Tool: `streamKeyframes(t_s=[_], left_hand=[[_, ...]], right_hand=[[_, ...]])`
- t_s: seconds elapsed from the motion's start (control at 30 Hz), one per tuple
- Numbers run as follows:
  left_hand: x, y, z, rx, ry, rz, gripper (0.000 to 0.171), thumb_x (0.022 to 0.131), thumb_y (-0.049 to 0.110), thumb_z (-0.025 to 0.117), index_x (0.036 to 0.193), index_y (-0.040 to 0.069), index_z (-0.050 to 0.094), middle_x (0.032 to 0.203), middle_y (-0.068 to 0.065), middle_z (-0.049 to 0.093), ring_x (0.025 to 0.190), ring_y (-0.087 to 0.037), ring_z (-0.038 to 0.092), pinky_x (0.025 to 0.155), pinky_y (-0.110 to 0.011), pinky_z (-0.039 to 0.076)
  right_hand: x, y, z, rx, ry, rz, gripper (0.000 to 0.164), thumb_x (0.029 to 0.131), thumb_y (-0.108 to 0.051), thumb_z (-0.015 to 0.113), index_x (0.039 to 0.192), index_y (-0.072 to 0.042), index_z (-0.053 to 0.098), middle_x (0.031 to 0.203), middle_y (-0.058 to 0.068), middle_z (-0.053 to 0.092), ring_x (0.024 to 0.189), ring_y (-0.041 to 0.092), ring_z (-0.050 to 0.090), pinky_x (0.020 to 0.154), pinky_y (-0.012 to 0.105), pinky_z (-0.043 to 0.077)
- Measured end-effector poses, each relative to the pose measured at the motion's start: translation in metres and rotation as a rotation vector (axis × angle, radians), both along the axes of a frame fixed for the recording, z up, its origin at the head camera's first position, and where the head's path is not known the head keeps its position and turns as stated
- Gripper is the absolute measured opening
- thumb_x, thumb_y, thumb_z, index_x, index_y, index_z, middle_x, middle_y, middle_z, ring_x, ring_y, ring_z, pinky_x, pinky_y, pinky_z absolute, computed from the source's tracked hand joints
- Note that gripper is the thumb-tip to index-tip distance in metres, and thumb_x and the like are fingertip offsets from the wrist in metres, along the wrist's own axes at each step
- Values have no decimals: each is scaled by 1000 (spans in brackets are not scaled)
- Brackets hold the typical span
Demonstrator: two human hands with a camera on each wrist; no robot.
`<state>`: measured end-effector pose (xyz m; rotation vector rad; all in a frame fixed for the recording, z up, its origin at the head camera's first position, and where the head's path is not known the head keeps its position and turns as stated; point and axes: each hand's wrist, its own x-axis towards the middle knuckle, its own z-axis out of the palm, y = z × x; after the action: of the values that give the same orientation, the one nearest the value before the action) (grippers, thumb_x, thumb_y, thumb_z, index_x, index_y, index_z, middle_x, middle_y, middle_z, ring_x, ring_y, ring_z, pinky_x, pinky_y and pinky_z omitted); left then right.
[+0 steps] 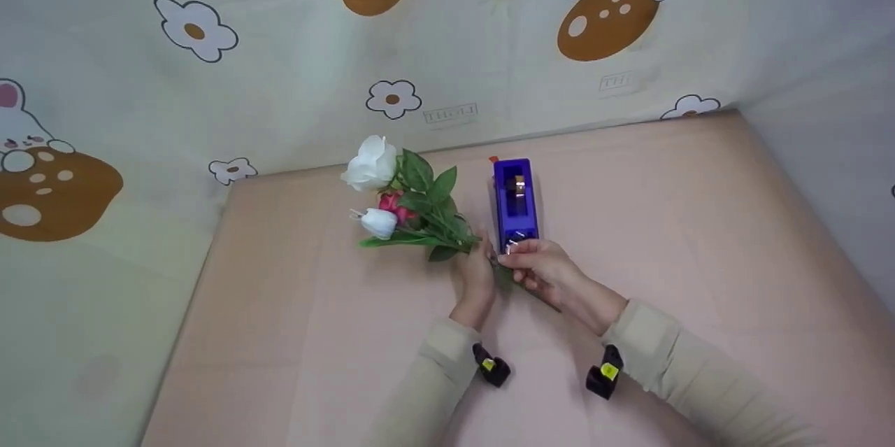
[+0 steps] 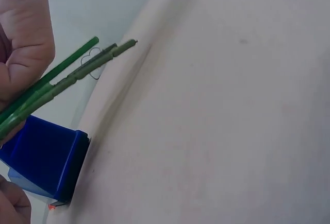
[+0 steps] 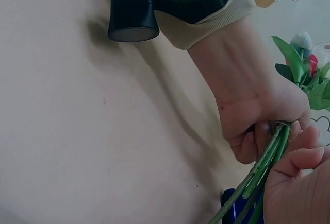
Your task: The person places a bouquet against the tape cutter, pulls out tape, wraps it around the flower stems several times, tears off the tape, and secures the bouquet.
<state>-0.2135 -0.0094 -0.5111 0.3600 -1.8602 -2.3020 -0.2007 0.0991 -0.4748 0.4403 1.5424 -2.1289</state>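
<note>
My left hand (image 1: 477,272) grips the stems (image 3: 265,165) of a bunch of artificial flowers just below the leaves. The bunch has a white rose (image 1: 372,164), a red flower (image 1: 396,203), a white tulip-like bloom (image 1: 380,223) and green leaves (image 1: 426,185). Close beside the left hand, my right hand (image 1: 552,275) pinches with thumb and forefinger at the stems, on what looks like clear tape, mostly hidden by the fingers. A shiny pale band (image 3: 280,123) crosses the stems at the left hand. Directly beyond the right hand stands a blue-purple tape dispenser (image 1: 533,202).
The pink-covered table (image 1: 314,335) meets a patterned cloth wall (image 1: 294,111) at the back and sides. A tape roll (image 1: 519,185) sits in the dispenser. Black wrist cameras (image 1: 492,365) hang at both sleeves. The stem ends (image 2: 116,51) stick out past the right hand.
</note>
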Motion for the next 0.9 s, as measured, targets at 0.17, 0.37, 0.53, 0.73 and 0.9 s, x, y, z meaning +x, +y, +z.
streamKeyframes(t_s=[0.17, 0.37, 0.53, 0.73, 0.9], left_hand=[[1, -1, -1, -71, 9, 15, 41, 97, 18, 43, 58, 13, 32, 53, 4, 31, 48, -10, 29, 49, -24, 27], [2, 1, -4, -51, -9, 60, 38, 95, 17, 45, 59, 14, 34, 53, 4, 32, 49, -10, 29, 50, -24, 27], [2, 1, -6, -38, -1, 83, 34, 91, 8, 45, 58, 13, 34, 53, 4, 33, 49, -10, 29, 50, -24, 28], [0, 0, -7, 33, 46, 47, 31, 80, -3, 41, 55, 13, 31, 50, 5, 31, 46, -8, 26, 47, -22, 25], [0, -2, -3, 75, 67, 3, 35, 84, -3, 40, 54, 13, 30, 51, 5, 30, 48, -8, 28, 49, -22, 25]], right_hand=[[0, -5, -5, 132, 45, -19, 19, 76, 4, 67, 78, -5, 51, 57, -1, 52, 39, 6, 44, 35, 17, 30], [3, -14, -8, 245, 110, -87, 19, 75, 3, 69, 80, -4, 52, 57, -2, 51, 39, 5, 40, 37, 18, 29], [4, -18, -10, 345, 164, -79, 17, 75, 2, 70, 83, -1, 54, 62, -2, 50, 43, 5, 38, 41, 18, 32], [-1, -7, -9, 536, 220, 110, 33, 78, -14, 71, 97, 8, 57, 77, 5, 57, 58, 9, 48, 52, 21, 40], [-2, 6, -11, 664, 310, 336, 40, 83, -37, 65, 84, 3, 64, 77, 3, 59, 72, 12, 51, 64, 24, 43]])
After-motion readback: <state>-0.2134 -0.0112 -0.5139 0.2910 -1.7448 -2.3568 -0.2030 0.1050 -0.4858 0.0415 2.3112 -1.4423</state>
